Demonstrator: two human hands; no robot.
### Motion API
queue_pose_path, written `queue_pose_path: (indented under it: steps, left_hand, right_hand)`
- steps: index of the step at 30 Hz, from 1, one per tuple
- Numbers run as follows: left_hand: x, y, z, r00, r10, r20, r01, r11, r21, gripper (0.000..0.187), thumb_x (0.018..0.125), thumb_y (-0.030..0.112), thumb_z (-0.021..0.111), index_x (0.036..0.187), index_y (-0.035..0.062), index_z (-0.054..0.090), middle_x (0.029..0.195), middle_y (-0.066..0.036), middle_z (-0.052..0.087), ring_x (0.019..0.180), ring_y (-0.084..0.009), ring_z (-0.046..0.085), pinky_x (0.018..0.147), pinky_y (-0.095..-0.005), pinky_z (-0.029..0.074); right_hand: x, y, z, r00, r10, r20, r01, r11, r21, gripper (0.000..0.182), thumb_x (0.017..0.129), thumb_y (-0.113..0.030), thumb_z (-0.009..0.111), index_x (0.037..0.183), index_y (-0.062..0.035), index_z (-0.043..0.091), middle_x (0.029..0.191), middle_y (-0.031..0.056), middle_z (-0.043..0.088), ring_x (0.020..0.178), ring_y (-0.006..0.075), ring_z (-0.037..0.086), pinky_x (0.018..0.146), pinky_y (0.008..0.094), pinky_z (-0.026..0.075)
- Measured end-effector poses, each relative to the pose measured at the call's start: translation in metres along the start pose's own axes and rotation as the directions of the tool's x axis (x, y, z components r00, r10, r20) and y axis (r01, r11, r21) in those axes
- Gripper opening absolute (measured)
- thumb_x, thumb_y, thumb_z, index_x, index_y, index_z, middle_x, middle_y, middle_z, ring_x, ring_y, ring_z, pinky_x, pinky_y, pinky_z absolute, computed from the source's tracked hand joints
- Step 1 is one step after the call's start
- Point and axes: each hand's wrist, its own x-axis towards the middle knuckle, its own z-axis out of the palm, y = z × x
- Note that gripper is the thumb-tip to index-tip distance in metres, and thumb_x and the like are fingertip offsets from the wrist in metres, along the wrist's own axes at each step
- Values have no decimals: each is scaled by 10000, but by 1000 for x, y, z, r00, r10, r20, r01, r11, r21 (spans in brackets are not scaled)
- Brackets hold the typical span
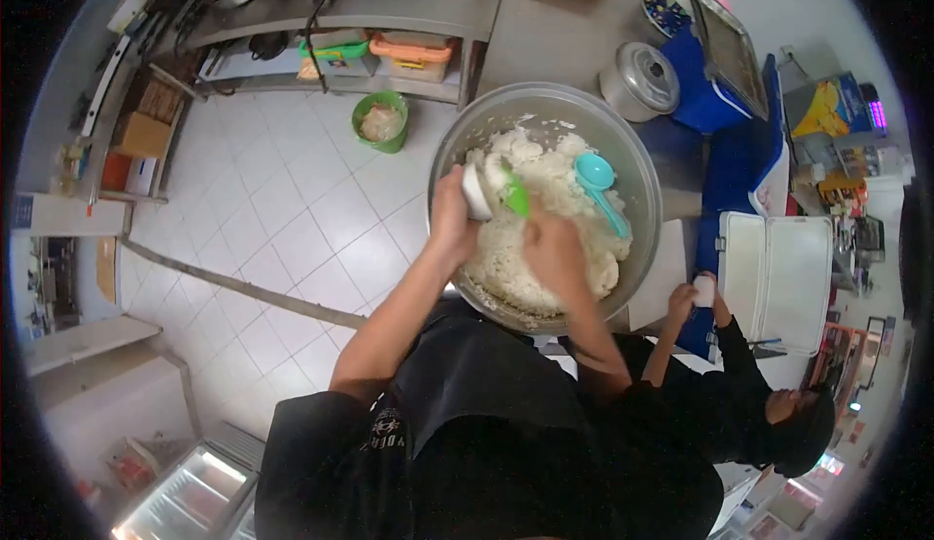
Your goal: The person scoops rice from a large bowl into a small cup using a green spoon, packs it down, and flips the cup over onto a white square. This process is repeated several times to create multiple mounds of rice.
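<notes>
A wide metal pot (645, 165) full of white cooked rice (511, 258) stands in front of me. My left hand (451, 214) is closed around a small white bowl (477, 193), tilted over the left side of the pot. My right hand (556, 253) grips a green spoon (517, 196), its handle hidden by my fingers. Rice shows around the spoon's head, at the bowl's mouth. A turquoise ladle (595, 174) lies on the rice at the right, touched by neither hand.
At my right, a co-worker (769, 404) in black holds a small white thing near an open white cooler (769, 277). A lidded metal canister (639, 83) stands behind the pot. On the tiled floor to the left is a green bucket (380, 123).
</notes>
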Motion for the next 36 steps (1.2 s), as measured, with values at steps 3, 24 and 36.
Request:
queue_pose_path:
  steps: [3, 24, 36]
  left_hand:
    - [22, -21, 13, 988, -154, -3, 154, 988, 7, 400, 1005, 394, 391, 1224, 91, 536, 1182, -93, 586, 1114, -236, 553, 991, -478, 420]
    - [43, -62, 42, 946, -316, 68, 309, 946, 97, 353, 980, 357, 422, 1107, 73, 591, 1017, -95, 648, 893, -236, 635, 803, -391, 540]
    - [-30, -64, 121, 751, -461, 473, 560, 824, -86, 461, 1008, 371, 344, 1348, 88, 475, 1331, -180, 533, 1214, -375, 535, 1015, -526, 452]
  right_hand:
    - [-14, -7, 34, 997, 80, -12, -79, 949, -305, 485, 857, -139, 530, 1321, 2, 532, 606, 222, 607, 573, 395, 634, 545, 486, 506]
    - [-15, 44, 29, 984, 151, -100, -127, 969, 214, 339, 852, -65, 501, 1175, -23, 596, 980, 260, 647, 900, 431, 624, 820, 466, 490]
    - [-193, 142, -128, 934, 329, -138, -156, 724, 672, 330, 1017, -206, 485, 1255, -4, 589, 643, -13, 523, 534, 81, 479, 502, 247, 395]
